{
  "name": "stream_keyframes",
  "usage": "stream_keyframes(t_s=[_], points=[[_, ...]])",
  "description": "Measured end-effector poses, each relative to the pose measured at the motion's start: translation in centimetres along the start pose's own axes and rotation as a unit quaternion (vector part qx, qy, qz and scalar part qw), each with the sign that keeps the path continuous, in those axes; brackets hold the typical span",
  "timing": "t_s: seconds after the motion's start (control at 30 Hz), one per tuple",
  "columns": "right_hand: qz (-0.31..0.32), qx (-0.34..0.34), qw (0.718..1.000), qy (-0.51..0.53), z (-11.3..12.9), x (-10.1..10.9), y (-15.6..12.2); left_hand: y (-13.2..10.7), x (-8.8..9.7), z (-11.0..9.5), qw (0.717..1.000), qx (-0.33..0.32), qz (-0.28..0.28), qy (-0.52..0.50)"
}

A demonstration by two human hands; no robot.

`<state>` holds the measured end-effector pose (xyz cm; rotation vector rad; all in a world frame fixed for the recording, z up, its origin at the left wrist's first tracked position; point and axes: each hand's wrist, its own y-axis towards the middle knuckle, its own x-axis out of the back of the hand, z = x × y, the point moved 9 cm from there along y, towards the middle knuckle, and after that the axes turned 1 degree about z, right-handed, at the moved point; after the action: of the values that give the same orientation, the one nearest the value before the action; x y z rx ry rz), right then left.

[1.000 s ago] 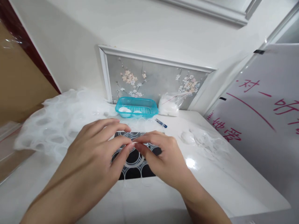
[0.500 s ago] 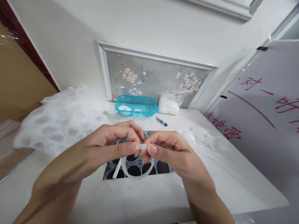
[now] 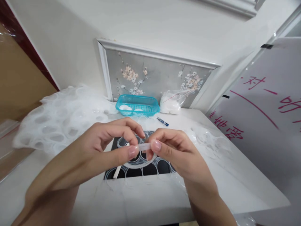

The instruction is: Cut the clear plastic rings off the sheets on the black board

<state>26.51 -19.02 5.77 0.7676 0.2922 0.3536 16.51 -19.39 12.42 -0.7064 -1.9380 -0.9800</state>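
A translucent white plastic ring (image 3: 141,164) is held up between my two hands, its near part pinched and its loop hanging below. My left hand (image 3: 113,141) grips the ring's band between thumb and fingers on the left. Close by on the right, my right hand (image 3: 172,146) pinches the same band with thumb and forefinger. Beneath them lies a black sheet (image 3: 149,170) with clear circle outlines over it. A thin white strip (image 3: 117,172) rests on the sheet's left part, partly hidden by my left hand.
A heap of white sheeting with round holes (image 3: 56,121) fills the table's left. At the back stand a blue plastic basket (image 3: 138,99) with white pieces inside and a clear zip bag (image 3: 172,103). A blue marker (image 3: 162,121) lies before them. Clear plastic scraps (image 3: 209,141) lie right.
The ring has tilted, so its loop now looks flatter. My left thumb has shifted slightly left and down, and more of the band shows between my thumbs.
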Motion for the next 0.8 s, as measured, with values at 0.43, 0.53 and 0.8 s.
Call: stream_keyframes(t_s=[0.43, 0.53, 0.8], points=[[-0.016, 0.006, 1.000, -0.007, -0.13, -0.01, 0.04, -0.36, 0.11, 0.00, 0.999, 0.001, -0.026, -0.021], [-0.020, 0.004, 1.000, -0.017, -0.18, -0.04, 0.02, -0.21, 0.19, -0.01, 1.000, -0.003, -0.025, -0.011], [-0.043, 0.032, 0.997, -0.052, 0.42, 0.37, 0.16, -0.30, -0.11, 0.19, 1.000, -0.003, -0.007, -0.016]])
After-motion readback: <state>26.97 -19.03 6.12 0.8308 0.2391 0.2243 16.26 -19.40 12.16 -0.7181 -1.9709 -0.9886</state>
